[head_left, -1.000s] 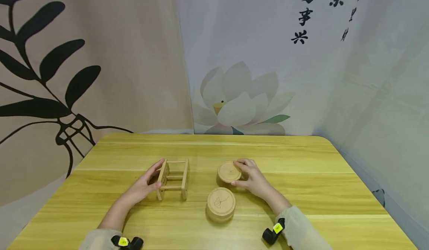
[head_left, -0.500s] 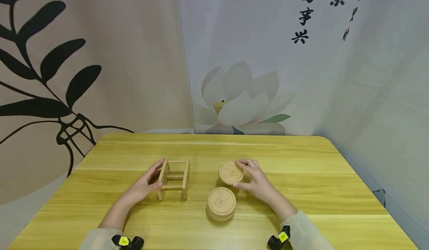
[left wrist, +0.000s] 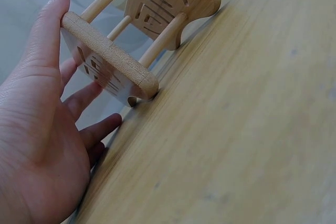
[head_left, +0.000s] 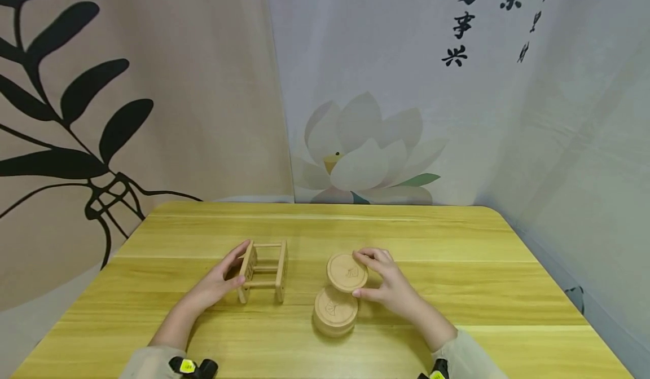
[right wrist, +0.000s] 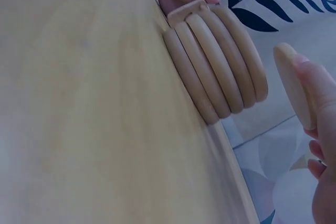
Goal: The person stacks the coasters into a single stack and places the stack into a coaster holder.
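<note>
My left hand [head_left: 215,282] holds a small wooden coaster rack [head_left: 281,272] by its left side panel, thumb at the near end and fingers toward the far end. In the left wrist view, cut-out patterns mark the rack's panels [left wrist: 110,51], and round rods join them. My right hand [head_left: 388,286] pinches a round wooden coaster [head_left: 345,272] by its right edge. That coaster, engraved on top, overlaps the far part of a stack of coasters [head_left: 335,314] in the head view. From the right wrist, a gap shows between the held coaster [right wrist: 293,85] and the stack of several coasters [right wrist: 220,72].
Everything rests on or over a yellow wood-grain table [head_left: 447,243] with rounded far corners. Printed cloth [head_left: 228,86] hangs behind it. Each sleeve carries a black wrist camera, the left one [head_left: 195,366] at the front edge of the view.
My right hand has brought the pinched coaster nearer to me, so it now overlaps the far edge of the stack. My left hand and the rack have stayed in place.
</note>
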Demonstrator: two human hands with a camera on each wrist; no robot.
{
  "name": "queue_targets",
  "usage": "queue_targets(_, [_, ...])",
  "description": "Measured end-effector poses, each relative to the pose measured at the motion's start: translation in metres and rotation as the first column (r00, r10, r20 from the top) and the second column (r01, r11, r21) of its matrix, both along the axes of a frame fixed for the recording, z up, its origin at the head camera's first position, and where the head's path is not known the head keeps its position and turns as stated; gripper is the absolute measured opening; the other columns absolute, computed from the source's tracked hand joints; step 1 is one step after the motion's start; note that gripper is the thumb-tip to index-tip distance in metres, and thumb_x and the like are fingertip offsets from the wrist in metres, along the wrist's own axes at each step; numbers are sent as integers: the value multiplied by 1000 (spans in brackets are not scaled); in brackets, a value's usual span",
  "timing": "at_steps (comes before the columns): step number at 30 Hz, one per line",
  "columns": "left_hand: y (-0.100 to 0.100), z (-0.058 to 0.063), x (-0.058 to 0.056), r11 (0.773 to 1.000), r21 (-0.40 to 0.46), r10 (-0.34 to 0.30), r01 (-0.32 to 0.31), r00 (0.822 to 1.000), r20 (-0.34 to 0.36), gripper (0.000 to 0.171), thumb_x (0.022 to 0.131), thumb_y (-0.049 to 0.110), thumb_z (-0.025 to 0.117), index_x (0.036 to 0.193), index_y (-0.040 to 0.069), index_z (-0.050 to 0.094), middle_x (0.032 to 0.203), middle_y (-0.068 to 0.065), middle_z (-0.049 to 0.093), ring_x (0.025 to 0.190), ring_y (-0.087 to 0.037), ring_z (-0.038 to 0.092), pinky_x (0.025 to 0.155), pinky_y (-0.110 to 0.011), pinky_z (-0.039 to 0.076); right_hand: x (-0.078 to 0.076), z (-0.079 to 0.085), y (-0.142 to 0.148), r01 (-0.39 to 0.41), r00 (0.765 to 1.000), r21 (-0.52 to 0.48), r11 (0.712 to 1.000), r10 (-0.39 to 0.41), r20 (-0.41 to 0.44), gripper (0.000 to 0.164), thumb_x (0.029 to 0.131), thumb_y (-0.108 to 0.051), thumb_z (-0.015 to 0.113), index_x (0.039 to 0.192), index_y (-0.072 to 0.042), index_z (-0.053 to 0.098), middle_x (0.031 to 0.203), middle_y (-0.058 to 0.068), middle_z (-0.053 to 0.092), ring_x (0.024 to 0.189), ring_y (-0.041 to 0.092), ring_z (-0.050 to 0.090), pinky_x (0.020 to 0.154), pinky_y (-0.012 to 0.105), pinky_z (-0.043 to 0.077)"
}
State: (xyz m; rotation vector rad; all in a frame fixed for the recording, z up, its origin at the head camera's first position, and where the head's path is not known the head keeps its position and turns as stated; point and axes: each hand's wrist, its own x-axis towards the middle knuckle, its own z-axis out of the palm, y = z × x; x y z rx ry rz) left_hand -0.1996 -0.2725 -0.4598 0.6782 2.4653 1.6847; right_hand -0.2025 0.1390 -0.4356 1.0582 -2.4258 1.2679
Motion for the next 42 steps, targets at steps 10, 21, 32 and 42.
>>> queue_targets(10, [-1, 0, 1, 1000, -10, 3, -4, 1000, -16, 74, 96, 15, 60, 155, 21, 16, 151, -27, 20, 131, -51, 25, 92, -65, 35, 18, 0, -5, -44, 999, 10, 999, 44, 24, 76, 73, -29, 82, 136, -1, 52, 135, 3, 48, 120, 22, 38, 98, 44, 39])
queue_targets(21, [0, 1, 1, 1000, -12, 6, -7, 1000, -13, 74, 96, 14, 60, 155, 17, 15, 152, -27, 19, 132, -51, 24, 93, -67, 32, 32, -5, -8, -92, 994, 45, 995, 89, 56, 77, 76, -38, 79, 140, -7, 49, 136, -2, 45, 120, 20, 37, 94, 43, 41])
queue_targets(32, [1, 3, 2, 1000, -13, 8, -8, 1000, -8, 74, 96, 13, 59, 155, 18, 15, 152, -26, 20, 132, -51, 25, 94, -68, 31, 36, -11, -12, -110, 992, 52, 993, 107, 60, 77, 76, -39, 78, 138, -4, 50, 136, -3, 45, 119, 19, 38, 95, 39, 42])
queue_targets(42, [1, 2, 2, 1000, -9, 14, -14, 1000, -6, 74, 96, 12, 59, 155, 19, 15, 152, -26, 19, 133, -51, 24, 95, -68, 29, 36, -15, -13, -127, 989, 53, 991, 122, 81, 77, 77, -38, 77, 138, -1, 49, 136, -3, 44, 120, 19, 37, 97, 39, 41])
